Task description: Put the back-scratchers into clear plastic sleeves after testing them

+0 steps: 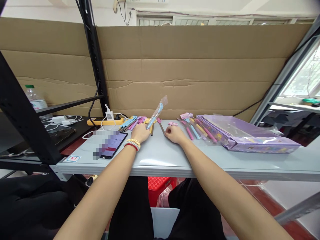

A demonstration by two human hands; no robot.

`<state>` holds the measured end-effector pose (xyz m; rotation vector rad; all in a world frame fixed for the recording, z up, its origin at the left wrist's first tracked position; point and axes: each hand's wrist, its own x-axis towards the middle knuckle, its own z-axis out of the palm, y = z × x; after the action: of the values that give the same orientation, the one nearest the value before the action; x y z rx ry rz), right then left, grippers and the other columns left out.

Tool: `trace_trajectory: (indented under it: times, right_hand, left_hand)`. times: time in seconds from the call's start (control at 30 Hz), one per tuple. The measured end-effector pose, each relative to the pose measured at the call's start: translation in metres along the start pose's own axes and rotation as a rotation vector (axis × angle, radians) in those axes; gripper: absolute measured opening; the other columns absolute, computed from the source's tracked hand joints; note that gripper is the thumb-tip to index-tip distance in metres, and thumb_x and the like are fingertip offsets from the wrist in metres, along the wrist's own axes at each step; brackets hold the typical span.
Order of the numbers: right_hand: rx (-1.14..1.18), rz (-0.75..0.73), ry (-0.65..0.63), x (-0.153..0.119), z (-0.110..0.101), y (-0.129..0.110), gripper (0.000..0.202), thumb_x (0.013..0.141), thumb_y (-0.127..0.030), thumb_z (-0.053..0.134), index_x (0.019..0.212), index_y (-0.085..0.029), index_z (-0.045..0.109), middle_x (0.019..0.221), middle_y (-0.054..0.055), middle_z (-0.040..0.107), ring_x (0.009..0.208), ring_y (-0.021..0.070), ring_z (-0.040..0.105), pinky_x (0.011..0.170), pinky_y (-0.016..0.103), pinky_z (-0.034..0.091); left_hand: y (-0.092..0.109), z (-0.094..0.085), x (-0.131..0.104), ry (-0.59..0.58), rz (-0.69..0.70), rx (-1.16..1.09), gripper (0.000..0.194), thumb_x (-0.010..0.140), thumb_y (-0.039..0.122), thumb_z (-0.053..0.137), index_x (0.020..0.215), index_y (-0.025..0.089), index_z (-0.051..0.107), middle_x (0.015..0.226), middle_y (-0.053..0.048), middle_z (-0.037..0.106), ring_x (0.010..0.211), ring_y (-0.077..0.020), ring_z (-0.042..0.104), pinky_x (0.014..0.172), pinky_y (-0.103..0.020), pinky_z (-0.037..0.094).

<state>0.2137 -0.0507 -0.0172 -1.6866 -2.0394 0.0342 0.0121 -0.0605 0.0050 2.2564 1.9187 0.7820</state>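
My left hand (140, 133) is closed around the lower end of a clear plastic sleeve (164, 100), which tilts up to the right with a light blue utensil (155, 115) inside. The fingers of my right hand (175, 134) pinch the handle end of a pink-headed fork (161, 126) lying on the table. Just behind my left hand, loose forks lie grouped by colour: blue forks (129, 121), pink forks (140, 121) and yellow forks (152, 126). A small pink card (172, 123) rests behind my right hand.
Right of my hands lie several utensils in clear sleeves (197, 128), beside a purple box (260, 146) covered with plastic. A phone (114, 146) lies at the left, before a yellow power strip (105, 122) and white cable. A black metal post (93, 56) rises behind.
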Motion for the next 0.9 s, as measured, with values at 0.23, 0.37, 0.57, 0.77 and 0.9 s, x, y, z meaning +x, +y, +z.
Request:
trace_trajectory:
  times: [0.23,0.37,0.57,0.77,0.9]
  right_hand:
    - [-0.02,-0.03,-0.026,-0.0031,-0.0033,-0.0032,0.026,0.078,-0.029,0.058,0.098,-0.016,0.069,0.095,0.01,0.07,0.088,0.021,0.063,0.073,0.027,0.042]
    - [-0.058,-0.096,-0.06,-0.0047,-0.0036,-0.0057,0.031,0.081,-0.03,0.057,0.107,-0.017,0.068,0.105,0.012,0.069,0.099,0.0236,0.062,0.08,0.028,0.043]
    - [-0.042,-0.12,-0.098,-0.0037,-0.0007,-0.0058,0.032,0.082,-0.028,0.054,0.108,-0.016,0.069,0.108,0.012,0.069,0.101,0.0241,0.062,0.084,0.029,0.043]
    - [0.042,-0.119,-0.075,-0.0035,-0.0008,-0.005,0.022,0.077,-0.026,0.06,0.094,-0.017,0.071,0.098,0.008,0.072,0.091,0.0207,0.064,0.078,0.027,0.043]
    - [0.116,-0.081,-0.047,-0.0046,-0.003,-0.0085,0.012,0.076,-0.026,0.06,0.074,-0.018,0.069,0.078,0.005,0.071,0.075,0.0167,0.062,0.068,0.025,0.043]
  left_hand:
    - [-0.0011,0.0008,0.0008,-0.005,0.02,0.007,0.03,0.08,0.029,0.051,0.099,0.018,0.071,0.097,-0.013,0.071,0.095,-0.0273,0.065,0.084,-0.033,0.048]
    - [-0.0004,0.0002,0.0005,0.001,-0.001,0.005,0.03,0.08,0.029,0.052,0.099,0.018,0.071,0.098,-0.014,0.071,0.096,-0.0276,0.065,0.085,-0.033,0.048]
    - [0.0013,-0.0025,-0.0016,0.044,-0.036,-0.001,0.029,0.081,0.028,0.051,0.097,0.016,0.071,0.097,-0.017,0.07,0.096,-0.0288,0.064,0.083,-0.033,0.047]
    - [-0.0005,-0.0057,-0.0011,0.143,-0.171,-0.061,0.032,0.081,0.027,0.048,0.099,0.012,0.069,0.098,-0.02,0.07,0.095,-0.0319,0.065,0.079,-0.036,0.047]
    - [-0.0007,-0.007,-0.001,0.137,-0.187,-0.071,0.031,0.08,0.027,0.049,0.098,0.012,0.069,0.099,-0.021,0.07,0.097,-0.0317,0.065,0.078,-0.036,0.046]
